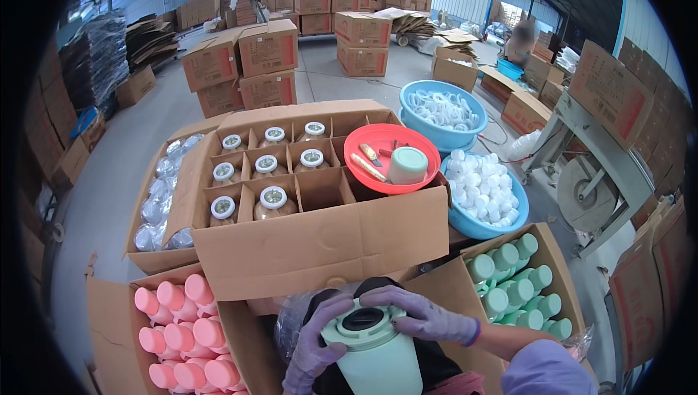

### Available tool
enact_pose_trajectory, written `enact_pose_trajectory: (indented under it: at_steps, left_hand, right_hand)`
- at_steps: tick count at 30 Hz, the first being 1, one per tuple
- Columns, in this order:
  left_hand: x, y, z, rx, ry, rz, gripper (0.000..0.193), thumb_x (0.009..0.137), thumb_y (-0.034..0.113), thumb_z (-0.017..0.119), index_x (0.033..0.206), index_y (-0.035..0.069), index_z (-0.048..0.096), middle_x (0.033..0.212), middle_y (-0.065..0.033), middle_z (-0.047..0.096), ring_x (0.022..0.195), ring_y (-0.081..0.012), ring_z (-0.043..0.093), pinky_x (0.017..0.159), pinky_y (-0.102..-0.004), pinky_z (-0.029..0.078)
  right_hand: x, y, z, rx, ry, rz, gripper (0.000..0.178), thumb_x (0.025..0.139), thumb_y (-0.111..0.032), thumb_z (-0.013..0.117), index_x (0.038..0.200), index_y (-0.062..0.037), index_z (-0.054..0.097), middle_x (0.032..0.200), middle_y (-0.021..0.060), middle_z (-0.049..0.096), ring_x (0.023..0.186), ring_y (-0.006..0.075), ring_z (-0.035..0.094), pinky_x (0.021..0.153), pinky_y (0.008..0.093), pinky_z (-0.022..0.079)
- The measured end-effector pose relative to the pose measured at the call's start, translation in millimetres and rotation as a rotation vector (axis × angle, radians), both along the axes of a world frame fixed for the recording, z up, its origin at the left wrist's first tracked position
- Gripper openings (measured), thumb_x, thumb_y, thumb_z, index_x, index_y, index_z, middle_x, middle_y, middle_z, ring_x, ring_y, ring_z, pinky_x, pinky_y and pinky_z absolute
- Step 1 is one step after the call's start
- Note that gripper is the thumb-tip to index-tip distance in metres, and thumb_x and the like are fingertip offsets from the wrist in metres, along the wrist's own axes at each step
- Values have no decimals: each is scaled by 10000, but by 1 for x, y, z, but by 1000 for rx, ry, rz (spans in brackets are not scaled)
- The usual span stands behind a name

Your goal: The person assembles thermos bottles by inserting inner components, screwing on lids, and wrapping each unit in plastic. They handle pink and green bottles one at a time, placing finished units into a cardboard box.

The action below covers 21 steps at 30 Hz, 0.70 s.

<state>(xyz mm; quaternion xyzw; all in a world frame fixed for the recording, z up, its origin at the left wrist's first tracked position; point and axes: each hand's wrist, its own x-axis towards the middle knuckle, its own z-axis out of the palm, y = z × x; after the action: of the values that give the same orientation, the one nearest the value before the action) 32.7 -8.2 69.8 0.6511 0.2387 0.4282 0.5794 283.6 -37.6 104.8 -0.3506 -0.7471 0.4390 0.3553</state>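
Both of my hands wear lilac gloves and hold a mint-green plastic bottle body (384, 367) upright between my legs. Its ring-shaped top has a dark round opening. My left hand (318, 344) wraps the left side of the rim, with fingers reaching over the far edge. From the right, my right hand (429, 315) presses its fingers on the rim and the upper wall. Just beyond stands a divided carton (320, 250) with several clear bottles with white-ringed tops (273, 197) in its compartments. A red tray (356, 133) rests on its right corner, bearing a mint-green cup (408, 165) and small tools.
Pink bottles (190, 337) fill a carton at the left, and mint-green bottles (520, 292) one at the right. Blue basins hold white caps (483, 188) and pale rings (442, 108). A metal machine stand (592, 170) is at the right. Stacked cartons (269, 50) stand behind.
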Motion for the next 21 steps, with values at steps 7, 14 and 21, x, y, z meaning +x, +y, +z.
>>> enact_pose_trajectory:
  at_steps: [7, 14, 21]
  left_hand:
    - [-9, 19, -1, 259, -9, -60, 686, 803, 464, 747, 1271, -24, 628, 1349, -198, 569, 1320, -321, 488, 1114, -427, 361]
    - [4, 10, -6, 27, -13, -157, 744, 625, 327, 748, 1269, -27, 636, 1266, -222, 628, 1264, -356, 555, 1108, -429, 379]
    - [33, -31, 44, 393, 450, 347, 595, 710, 286, 837, 1223, 61, 638, 1271, -146, 618, 1155, -338, 598, 1045, -500, 422]
  right_hand:
    - [-5, 14, 11, -111, -59, -53, 508, 942, -292, 629, 1355, -22, 508, 1339, 164, 556, 1286, 321, 514, 1117, 410, 375]
    - [-8, -33, -11, -15, 30, -110, 456, 900, -273, 675, 1268, -33, 550, 1413, 179, 477, 1348, 336, 445, 1154, 445, 327]
    - [20, 23, -33, -611, 384, 85, 445, 1040, -370, 474, 1199, 23, 609, 1337, 169, 563, 1341, 293, 463, 1139, 412, 333]
